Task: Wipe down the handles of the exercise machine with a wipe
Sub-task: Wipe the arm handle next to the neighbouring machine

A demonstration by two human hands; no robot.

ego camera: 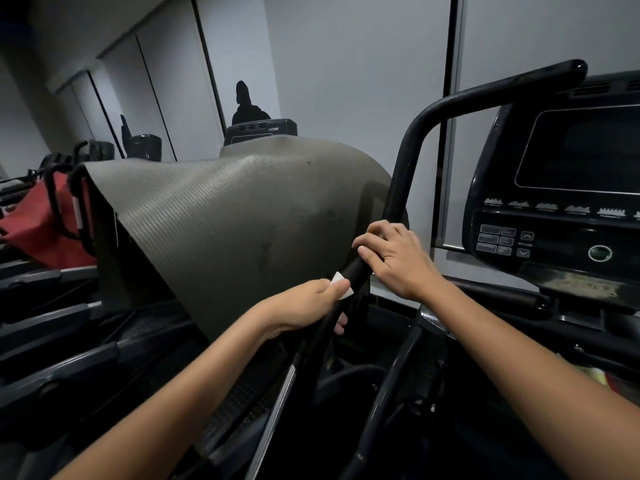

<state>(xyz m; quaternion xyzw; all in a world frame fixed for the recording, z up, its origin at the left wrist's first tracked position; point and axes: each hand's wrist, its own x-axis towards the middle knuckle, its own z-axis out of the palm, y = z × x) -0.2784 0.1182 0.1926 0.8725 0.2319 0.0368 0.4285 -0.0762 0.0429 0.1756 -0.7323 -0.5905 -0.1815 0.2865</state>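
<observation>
Gym; wipe (341, 287) under left hand (308, 306) grip.

Bare forearms (194, 375), no sleeves

We are in a gym or fitness room. We identify it by the treadmill console (568, 188) at right, with its dark display, button panel and INCLINE arrow keys, and by the black tubular handle (412, 161) curving up beside it. Further machines stand along the pale panelled wall (346, 64), one draped with a ribbed grey exercise mat (221, 216), and treadmill side rails (52, 368) run at lower left.
</observation>
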